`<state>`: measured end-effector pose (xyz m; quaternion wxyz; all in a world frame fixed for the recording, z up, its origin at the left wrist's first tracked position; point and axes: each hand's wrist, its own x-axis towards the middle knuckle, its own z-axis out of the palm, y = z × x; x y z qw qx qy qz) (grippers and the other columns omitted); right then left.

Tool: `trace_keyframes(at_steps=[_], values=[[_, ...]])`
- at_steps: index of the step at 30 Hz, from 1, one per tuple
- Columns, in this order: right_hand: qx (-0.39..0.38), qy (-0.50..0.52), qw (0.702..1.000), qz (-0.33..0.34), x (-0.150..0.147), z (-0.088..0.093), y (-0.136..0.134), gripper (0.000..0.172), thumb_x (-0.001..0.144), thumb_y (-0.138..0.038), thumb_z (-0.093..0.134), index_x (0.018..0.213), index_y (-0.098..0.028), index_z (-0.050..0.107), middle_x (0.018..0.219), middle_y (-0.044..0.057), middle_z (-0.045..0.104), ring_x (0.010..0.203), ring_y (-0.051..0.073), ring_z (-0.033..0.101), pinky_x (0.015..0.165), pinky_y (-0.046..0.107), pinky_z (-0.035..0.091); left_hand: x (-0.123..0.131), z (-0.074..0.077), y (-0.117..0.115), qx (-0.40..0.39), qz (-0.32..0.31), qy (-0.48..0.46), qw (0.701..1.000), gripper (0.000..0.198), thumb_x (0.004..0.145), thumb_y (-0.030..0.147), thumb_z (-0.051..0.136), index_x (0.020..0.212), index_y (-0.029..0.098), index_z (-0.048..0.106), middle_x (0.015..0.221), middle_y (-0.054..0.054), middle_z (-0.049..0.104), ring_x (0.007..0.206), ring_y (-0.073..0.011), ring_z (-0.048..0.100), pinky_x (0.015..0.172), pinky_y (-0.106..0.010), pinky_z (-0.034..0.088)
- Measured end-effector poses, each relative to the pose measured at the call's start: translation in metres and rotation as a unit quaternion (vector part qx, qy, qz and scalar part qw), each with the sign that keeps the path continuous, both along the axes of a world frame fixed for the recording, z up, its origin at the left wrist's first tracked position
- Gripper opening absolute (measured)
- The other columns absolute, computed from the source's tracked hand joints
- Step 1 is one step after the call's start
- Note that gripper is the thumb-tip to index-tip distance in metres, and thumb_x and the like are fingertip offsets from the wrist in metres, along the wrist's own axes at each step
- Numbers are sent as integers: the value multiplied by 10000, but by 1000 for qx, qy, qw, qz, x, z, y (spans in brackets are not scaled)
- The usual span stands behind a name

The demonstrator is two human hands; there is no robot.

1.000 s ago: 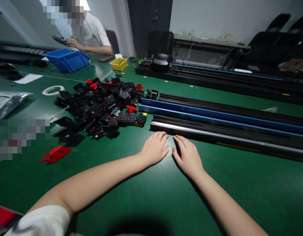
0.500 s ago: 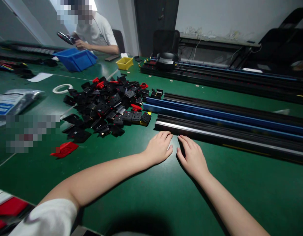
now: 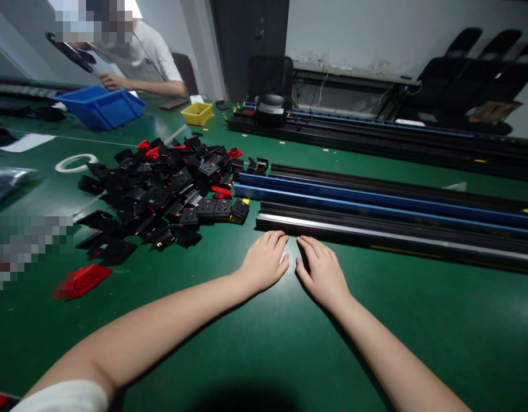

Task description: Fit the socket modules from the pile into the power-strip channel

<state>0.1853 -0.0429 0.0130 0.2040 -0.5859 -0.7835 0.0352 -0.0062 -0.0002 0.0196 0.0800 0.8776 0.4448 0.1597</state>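
Observation:
My left hand (image 3: 266,260) lies palm down on the green table (image 3: 246,343), fingers stretched out and holding nothing. Beside it, with a small gap between, my right hand (image 3: 324,266) rests the same way, thumb apart from the fingers. Both sets of fingertips are close to the near edge of a long black rail with a silver strip (image 3: 353,229); whether they touch it I cannot tell. Blue rails (image 3: 332,197) lie behind that one. Left of the rails is a heap of black plastic socket-like pieces (image 3: 169,189) with some red ones among them.
A red piece (image 3: 90,280) lies alone at the left, with a white ring (image 3: 76,163) farther back. A blue bin (image 3: 100,109) and a yellow bin (image 3: 197,113) stand at the far side, near a seated person (image 3: 154,63). More long black rails (image 3: 375,137) cross the back.
The view has turned slightly to the right, so the scene appears farther left. My hands keep their place by the rail. The person across has raised the dark object in their hand.

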Motion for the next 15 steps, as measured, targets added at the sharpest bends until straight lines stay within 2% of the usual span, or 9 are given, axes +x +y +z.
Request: trace_keyframes(at_steps=[15], values=[[-1, -1, 1000, 2, 1, 0, 0, 477, 1007, -302, 475, 1458, -168, 554, 1476, 128, 608, 1380, 281, 536, 1129, 457, 430, 1, 2, 0, -7, 1, 0, 1000, 447, 987, 316, 495, 1370, 100, 578, 1398, -176, 611, 1301, -318, 552, 1117, -469, 485]])
